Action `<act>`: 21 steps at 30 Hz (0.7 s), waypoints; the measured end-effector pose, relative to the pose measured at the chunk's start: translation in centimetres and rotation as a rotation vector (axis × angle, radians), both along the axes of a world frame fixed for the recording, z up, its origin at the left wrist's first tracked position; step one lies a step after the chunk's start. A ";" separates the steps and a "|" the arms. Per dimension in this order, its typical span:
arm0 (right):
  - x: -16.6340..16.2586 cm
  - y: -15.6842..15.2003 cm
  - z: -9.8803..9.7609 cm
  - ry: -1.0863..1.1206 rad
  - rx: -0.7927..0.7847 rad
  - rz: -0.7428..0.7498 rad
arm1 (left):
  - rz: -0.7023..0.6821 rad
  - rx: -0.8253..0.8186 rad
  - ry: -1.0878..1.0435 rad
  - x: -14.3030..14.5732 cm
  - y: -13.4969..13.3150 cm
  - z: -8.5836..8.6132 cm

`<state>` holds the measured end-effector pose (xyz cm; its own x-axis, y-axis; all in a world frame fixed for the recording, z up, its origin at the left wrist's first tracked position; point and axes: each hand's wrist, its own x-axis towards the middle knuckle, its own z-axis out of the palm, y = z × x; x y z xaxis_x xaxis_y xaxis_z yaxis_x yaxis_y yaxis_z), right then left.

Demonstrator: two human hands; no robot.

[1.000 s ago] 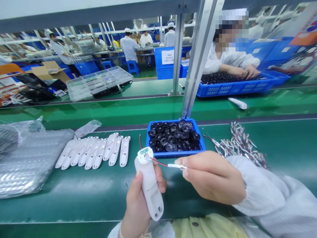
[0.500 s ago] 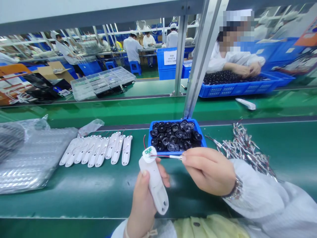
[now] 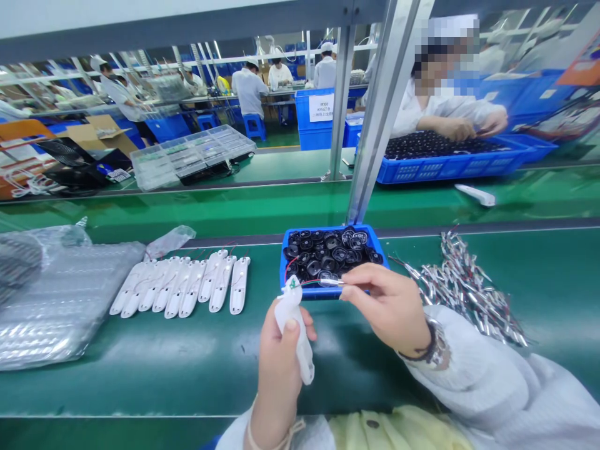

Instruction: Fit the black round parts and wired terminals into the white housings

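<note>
My left hand (image 3: 282, 350) is closed around a white plastic housing (image 3: 300, 334), held tilted above the green surface. At the housing's upper end a small green circuit board (image 3: 293, 283) shows, with a red wire rising from it. Between the thumb and fingers of my right hand (image 3: 384, 306) is a small silvery-white cylindrical part with wires (image 3: 330, 282); its thin wires run left toward the housing's upper end. Whether those wires are fixed there, I cannot tell. Just behind both hands stands a blue bin (image 3: 284, 275) of black plastic parts (image 3: 323, 250).
Several white housings (image 3: 187, 287) lie in a row at left, beside bubble wrap (image 3: 70, 300). A pile of wired silvery parts (image 3: 464, 287) lies at right. Behind a metal post (image 3: 382, 112), a co-worker's hands (image 3: 459, 128) work over a blue crate (image 3: 450, 169). A white piece (image 3: 475, 194) lies nearby.
The white housing has turned more edge-on in my left hand. My right hand has shifted slightly up and left with the wired part. Across the line, the white piece has moved right.
</note>
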<state>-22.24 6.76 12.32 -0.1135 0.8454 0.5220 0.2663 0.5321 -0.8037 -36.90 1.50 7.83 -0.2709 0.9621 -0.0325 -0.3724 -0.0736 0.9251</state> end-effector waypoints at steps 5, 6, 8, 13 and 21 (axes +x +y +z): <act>-0.2 1.7 -1.3 0.485 -0.715 0.252 | 0.239 -0.035 0.555 -0.4 0.0 0.2; -0.3 1.9 -1.5 0.558 -0.800 0.300 | 0.275 -0.050 0.641 -0.5 0.0 0.2; -0.5 2.0 -1.8 0.630 -0.889 0.365 | 0.288 -0.066 0.748 -0.7 0.0 -0.1; -1.9 1.2 -1.7 0.384 -0.535 0.242 | -0.014 -0.087 0.362 -0.2 0.2 -1.5; -4.2 0.8 -2.0 -0.146 0.234 0.162 | -0.243 -0.227 -0.116 0.5 -0.4 -2.9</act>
<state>-26.43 7.58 10.31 -0.3247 0.6690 0.6686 0.2669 0.7430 -0.6138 -36.39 1.11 4.96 -0.0171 0.9626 -0.2705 -0.4575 0.2331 0.8581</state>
